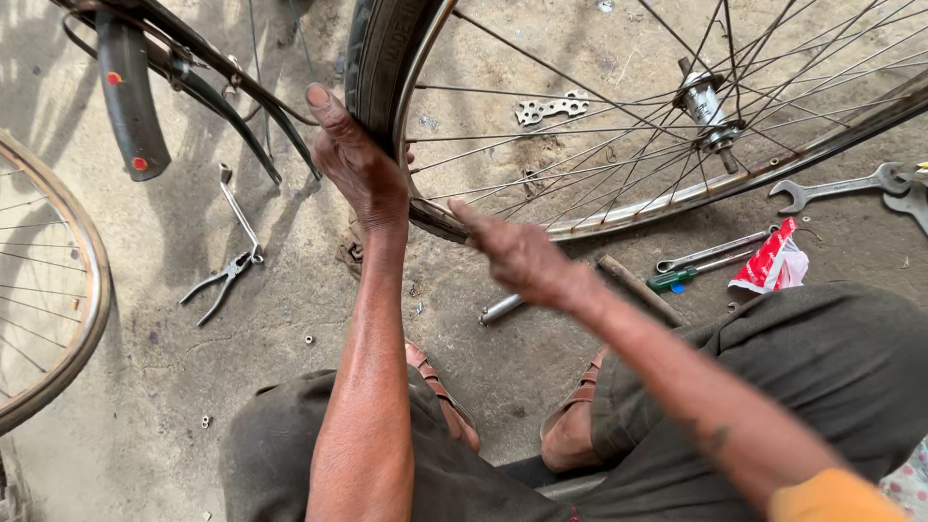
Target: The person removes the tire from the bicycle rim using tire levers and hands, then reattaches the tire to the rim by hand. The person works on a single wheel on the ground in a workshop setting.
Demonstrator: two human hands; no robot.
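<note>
A bicycle wheel (599,184) is held upright on a concrete floor (290,319), its black tyre (372,58) gripped at the near edge by the left hand (358,159), whose fingers are wrapped over the rubber with the thumb pointed upward. The right hand (517,253) is seen pressed against the metal rim (619,217) just beside the left, fingers narrowed and extended toward the gap where tyre meets rim; whether a tool is held in it cannot be told. The hub (704,101) and spokes are shown at upper right. Tools are scattered about the floor: pliers (220,280) to the left, below a black mudguard (130,92); a flat multi-hole spanner (551,106) seen through the spokes; an open-ended spanner (836,187) at far right; a ring spanner (710,251) and a green-handled screwdriver (681,276) next to a red-and-white packet (768,261). A second wheel rim (68,319) is seen at the left edge. Sandalled feet and dark trousers (831,367) are visible below the arms
</note>
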